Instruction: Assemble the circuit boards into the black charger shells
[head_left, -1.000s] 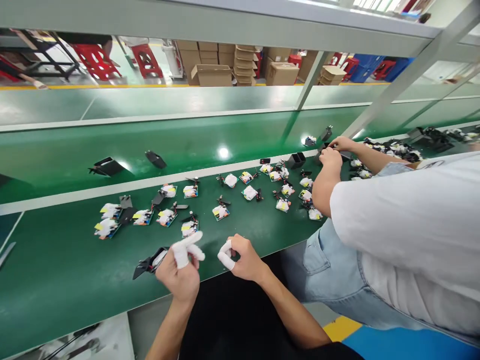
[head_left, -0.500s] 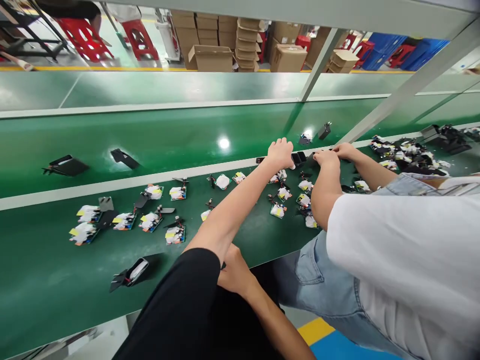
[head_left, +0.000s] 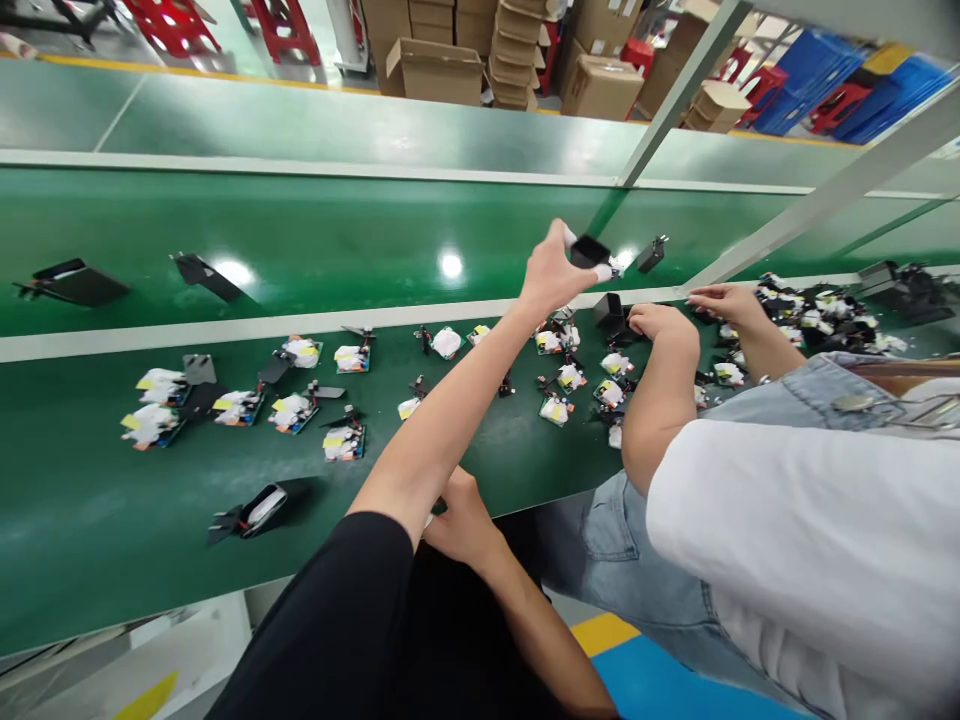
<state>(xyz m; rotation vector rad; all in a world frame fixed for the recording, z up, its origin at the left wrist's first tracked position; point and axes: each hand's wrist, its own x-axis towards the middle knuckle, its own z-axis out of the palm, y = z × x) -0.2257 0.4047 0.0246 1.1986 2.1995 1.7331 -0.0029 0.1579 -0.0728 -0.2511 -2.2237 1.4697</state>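
My left hand [head_left: 553, 268] reaches far across the bench, with white covers on its fingertips. Gripped between thumb and fingers is a black plastic housing [head_left: 590, 250], its dark face turned up, above the green belt. My right hand [head_left: 466, 518] is low by the near bench edge, beneath my left forearm. Its fingers are curled and largely hidden, and what they hold cannot be made out. Below my left forearm and around it lie small circuit boards with white padding, one a board [head_left: 555, 410] near the middle. Another black housing [head_left: 609, 312] stands near a co-worker's hand.
To my right, a co-worker's hand [head_left: 664, 325] and second hand [head_left: 731, 300] work close to mine. A black case [head_left: 266, 508] with wires lies at front left. Beyond a pale rail [head_left: 300, 325] runs the green belt [head_left: 360, 240]. A slanted metal post [head_left: 682, 95] rises at right.
My left hand has lifted away from the rail with a black housing in its grip. The co-worker's hands have moved apart. The view has tilted down a little.
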